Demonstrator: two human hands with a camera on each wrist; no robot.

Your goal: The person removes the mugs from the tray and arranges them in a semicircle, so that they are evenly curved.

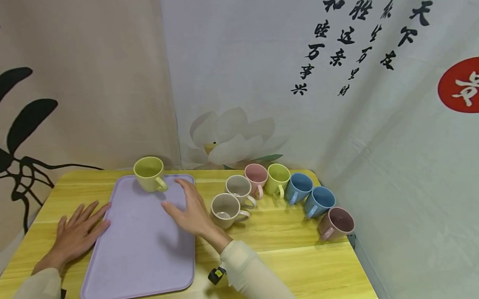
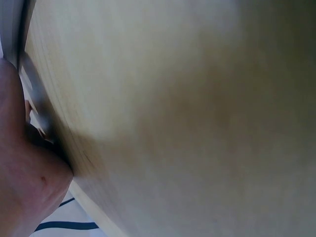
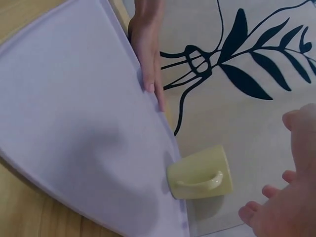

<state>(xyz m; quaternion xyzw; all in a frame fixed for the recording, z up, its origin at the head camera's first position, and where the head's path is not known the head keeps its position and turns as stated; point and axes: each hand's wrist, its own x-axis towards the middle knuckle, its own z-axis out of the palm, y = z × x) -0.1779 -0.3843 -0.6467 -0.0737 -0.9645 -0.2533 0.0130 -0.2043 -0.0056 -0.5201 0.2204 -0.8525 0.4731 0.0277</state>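
Observation:
A yellow-green mug [image 1: 147,179] stands upright at the far left corner of the lilac tray [image 1: 143,251], its handle turned to the right and toward me. My left hand [image 1: 79,230] lies on the table with fingers spread, its fingertips at the tray's left rim. Over the right part of the tray, my right hand [image 1: 191,212] has thumb and fingers apart and holds nothing; it is to the right of the mug. In the right wrist view, a gap shows between that hand [image 3: 286,182] and the mug [image 3: 202,173].
Right of the tray, two whitish mugs [image 1: 225,210] stand close to my right forearm. A pink mug [image 1: 256,178], another yellow-green mug [image 1: 277,179], two blue mugs [image 1: 299,187] and a mauve mug [image 1: 336,223] curve along the table's back right edge. A printed curtain [image 1: 235,76] hangs behind.

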